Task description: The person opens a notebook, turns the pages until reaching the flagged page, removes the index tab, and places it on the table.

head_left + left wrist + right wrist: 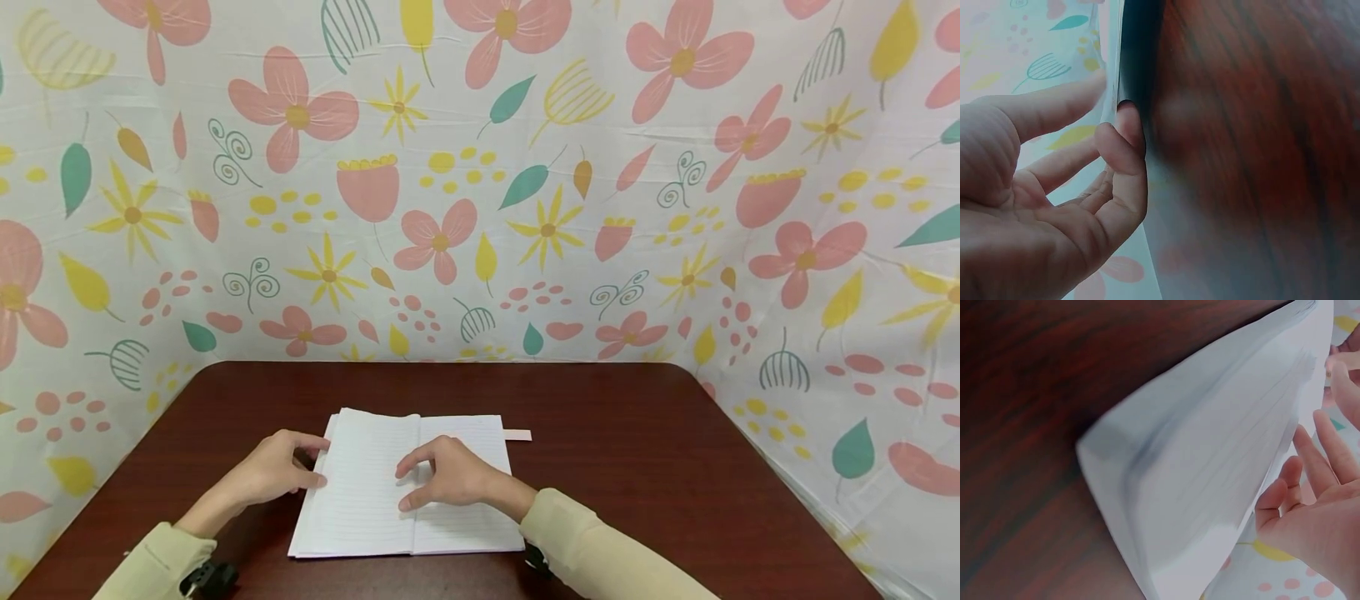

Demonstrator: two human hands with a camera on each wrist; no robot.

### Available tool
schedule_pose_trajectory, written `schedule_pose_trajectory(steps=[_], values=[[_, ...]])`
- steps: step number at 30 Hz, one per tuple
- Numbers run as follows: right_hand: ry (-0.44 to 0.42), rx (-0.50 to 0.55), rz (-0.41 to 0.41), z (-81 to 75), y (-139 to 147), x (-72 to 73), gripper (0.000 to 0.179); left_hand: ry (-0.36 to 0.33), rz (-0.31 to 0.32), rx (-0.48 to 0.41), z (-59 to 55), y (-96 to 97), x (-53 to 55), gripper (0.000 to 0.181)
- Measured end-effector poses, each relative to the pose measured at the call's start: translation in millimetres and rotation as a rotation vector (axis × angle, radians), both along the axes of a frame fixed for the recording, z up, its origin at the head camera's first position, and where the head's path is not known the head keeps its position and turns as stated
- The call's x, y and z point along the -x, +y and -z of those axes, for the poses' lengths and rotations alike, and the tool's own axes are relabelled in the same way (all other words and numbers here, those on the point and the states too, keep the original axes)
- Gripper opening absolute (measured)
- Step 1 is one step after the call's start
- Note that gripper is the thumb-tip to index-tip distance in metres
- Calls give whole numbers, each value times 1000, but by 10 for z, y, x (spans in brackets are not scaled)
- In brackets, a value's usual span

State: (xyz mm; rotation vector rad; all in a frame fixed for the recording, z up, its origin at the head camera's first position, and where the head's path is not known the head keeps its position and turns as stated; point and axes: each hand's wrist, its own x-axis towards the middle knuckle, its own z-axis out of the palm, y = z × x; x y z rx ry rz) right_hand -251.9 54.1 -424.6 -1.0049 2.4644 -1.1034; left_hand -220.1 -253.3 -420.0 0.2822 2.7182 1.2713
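An open notebook (360, 512) with lined white pages lies on the dark table. At its left edge, my left hand (272, 467) pinches the notebook's side, thumb on the page side. The left wrist view shows that hand (1054, 206) with its fingers bent around the edge and dark cover. Over the middle fold is my right hand (459, 475), its thumb and forefinger apart with nothing between them. In the right wrist view this hand (1319, 515) is at the pages (1210, 469); whether it touches them I cannot tell.
A pale strip (518, 435) sticks out from the notebook's right side. The reddish-brown table (637, 467) reaches back to a flower-patterned cloth (480, 250), which also hangs along both sides.
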Motion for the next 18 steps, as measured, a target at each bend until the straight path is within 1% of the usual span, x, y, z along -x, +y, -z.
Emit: schedule_pose_trajectory(steps=[5,7,12,14,18], values=[[-7,3,-18,-11,12,-1,32,0,8,-14,24,-12,12,59],[-10,7,-22,-17,22,-3,32,-4,1,-20,28,-9,13,61],[-1,13,-20,-57,67,-22,33,-9,-4,-16,29,0,19,73],[6,15,-18,-74,96,-29,34,-5,4,-11,27,2,23,76],[21,25,0,-102,179,-22,34,-3,0,-8,18,10,26,74]])
